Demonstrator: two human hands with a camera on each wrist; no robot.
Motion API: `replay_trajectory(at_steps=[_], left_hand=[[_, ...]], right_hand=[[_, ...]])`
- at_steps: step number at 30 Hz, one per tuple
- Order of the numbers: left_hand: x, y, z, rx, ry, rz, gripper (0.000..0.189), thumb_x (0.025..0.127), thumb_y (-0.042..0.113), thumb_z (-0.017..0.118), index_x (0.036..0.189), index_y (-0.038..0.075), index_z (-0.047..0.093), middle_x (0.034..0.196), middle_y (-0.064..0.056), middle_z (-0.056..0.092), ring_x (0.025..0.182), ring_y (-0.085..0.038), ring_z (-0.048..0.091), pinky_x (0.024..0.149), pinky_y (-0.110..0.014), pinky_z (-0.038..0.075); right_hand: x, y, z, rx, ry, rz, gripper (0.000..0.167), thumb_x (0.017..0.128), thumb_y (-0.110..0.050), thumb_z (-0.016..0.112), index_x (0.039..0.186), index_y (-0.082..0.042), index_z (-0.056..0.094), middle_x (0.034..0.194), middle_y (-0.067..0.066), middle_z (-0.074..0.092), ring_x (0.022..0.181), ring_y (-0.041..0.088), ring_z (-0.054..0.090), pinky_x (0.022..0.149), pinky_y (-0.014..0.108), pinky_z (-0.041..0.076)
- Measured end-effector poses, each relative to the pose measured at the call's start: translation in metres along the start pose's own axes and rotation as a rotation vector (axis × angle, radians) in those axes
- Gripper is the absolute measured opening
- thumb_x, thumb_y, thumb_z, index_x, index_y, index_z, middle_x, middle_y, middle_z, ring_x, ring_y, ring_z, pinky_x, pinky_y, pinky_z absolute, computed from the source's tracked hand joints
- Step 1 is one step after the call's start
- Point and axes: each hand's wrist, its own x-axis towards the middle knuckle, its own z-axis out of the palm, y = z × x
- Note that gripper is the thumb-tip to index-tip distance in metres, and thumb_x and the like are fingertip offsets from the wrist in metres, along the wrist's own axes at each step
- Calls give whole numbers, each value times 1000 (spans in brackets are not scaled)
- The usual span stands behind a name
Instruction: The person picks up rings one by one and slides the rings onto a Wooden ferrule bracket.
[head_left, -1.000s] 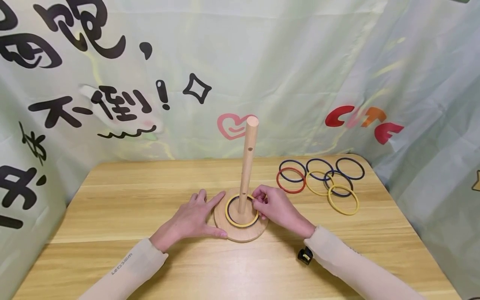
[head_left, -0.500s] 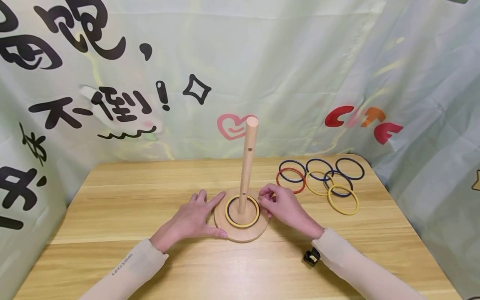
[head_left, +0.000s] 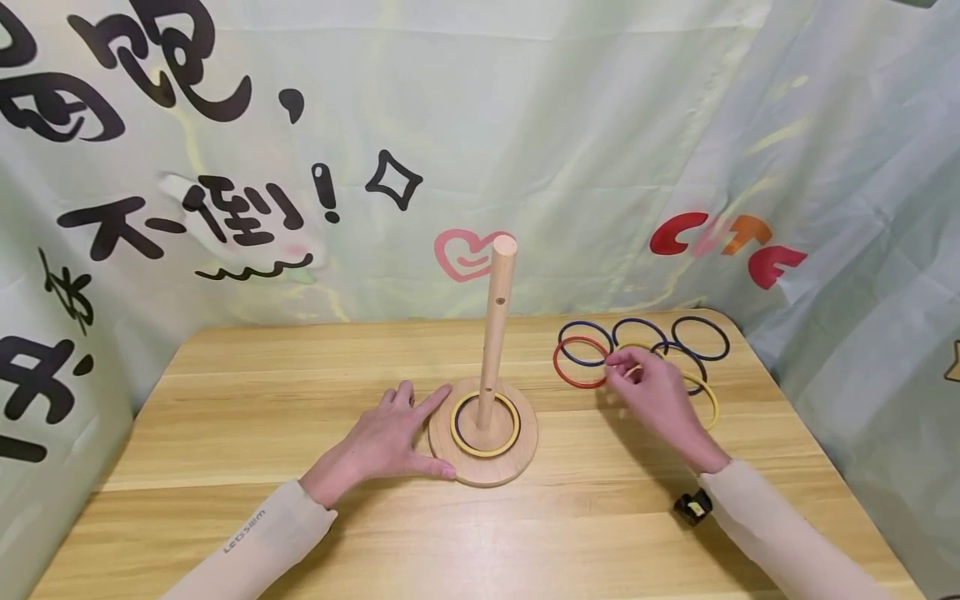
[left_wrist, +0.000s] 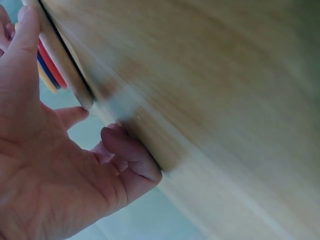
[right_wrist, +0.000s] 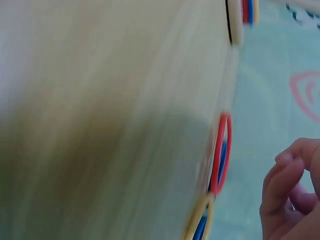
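Note:
A wooden post rises upright from a round wooden base on the table. Round the post's foot lies a stack of rings, a yellow ring on top. The left wrist view shows a blue ring and a red ring beneath it. My left hand rests at the base's left edge, thumb and forefinger spread along it. Over the loose rings hovers my right hand, fingers loosely curled and holding nothing, fingertips between the red ring and the partly covered yellow rings.
Several blue rings lie at the table's back right, among them one in the far corner. A yellow ring shows partly behind the right hand. A printed curtain hangs behind the table. A black wrist camera sits below the right cuff.
My right hand has let go of the yellow ring at the post and moved right and slightly back, over the loose rings. The left hand has stayed at the base.

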Motion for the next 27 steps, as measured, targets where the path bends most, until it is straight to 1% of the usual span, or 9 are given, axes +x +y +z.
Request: replay_trajectory(at_steps=[3, 6, 8, 11, 14, 16, 21, 25, 27], left_hand=[[0, 0, 0, -1, -1, -6, 127, 73, 85, 83, 173, 21, 37, 110, -10, 43, 91, -25, 44, 57, -35, 44], [0, 0, 0, 3, -1, -10, 127, 73, 85, 83, 173, 21, 37, 110, -10, 43, 91, -25, 44, 57, -35, 44], [0, 0, 0, 5, 0, -10, 127, 73, 85, 82, 173, 21, 37, 110, -10, 43, 91, -25, 44, 57, -35, 44], [-1, -1, 0, 7, 1, -7, 127, 73, 85, 82, 173, 21, 37, 110, -10, 43, 91, -25, 44, 56, -35, 44], [-1, -1, 1, 6, 2, -2, 127, 73, 85, 82, 173, 21, 37, 110, -10, 43, 91, -25, 44, 56, -35, 44], [-1, -1, 2, 4, 4, 0, 127, 73, 85, 82, 173, 21, 37, 110, -10, 43, 91, -24, 44, 57, -35, 44], [-1, -1, 2, 3, 2, -3, 127, 73, 86, 81, 173, 21, 36, 110, -10, 42, 91, -24, 43, 57, -34, 43], [-1, 0, 2, -1, 0, -7, 127, 73, 86, 81, 173, 22, 36, 110, -10, 41, 91, -24, 43, 56, -34, 43], [-1, 0, 1, -1, -1, -7, 127, 74, 86, 81, 173, 22, 36, 111, -10, 42, 91, -24, 43, 56, -34, 43]], right_hand=[[4, 13, -17, -93, 66, -12, 10, 100, -8, 73, 108, -5, 77, 90, 5, 70, 77, 19, 63, 64, 23, 47], [7, 27, -29, -169, 80, -3, 10, 101, -14, 76, 108, -6, 76, 90, 4, 70, 77, 19, 63, 67, 28, 45], [8, 35, -35, -212, 67, 13, 14, 101, -16, 77, 109, -5, 75, 91, 5, 70, 76, 20, 63, 68, 34, 46], [10, 44, -40, -257, 42, 35, 21, 99, -17, 79, 111, -1, 74, 93, 7, 70, 76, 22, 64, 69, 39, 46], [12, 50, -43, -288, 18, 59, 25, 98, -19, 81, 110, 2, 73, 92, 9, 70, 75, 23, 62, 67, 40, 46], [13, 52, -44, -301, -3, 70, 25, 97, -21, 83, 107, 1, 74, 91, 9, 72, 75, 24, 63, 68, 40, 46], [17, 55, -44, -327, -53, 74, 19, 97, -21, 83, 99, -4, 74, 90, 8, 75, 77, 25, 66, 70, 43, 48], [19, 58, -43, -349, -60, 58, 13, 95, -17, 81, 92, -6, 74, 85, 6, 73, 75, 25, 65, 70, 43, 46], [20, 59, -43, -353, -60, 59, 12, 95, -16, 80, 91, -7, 74, 85, 6, 73, 76, 25, 65, 70, 42, 46]])
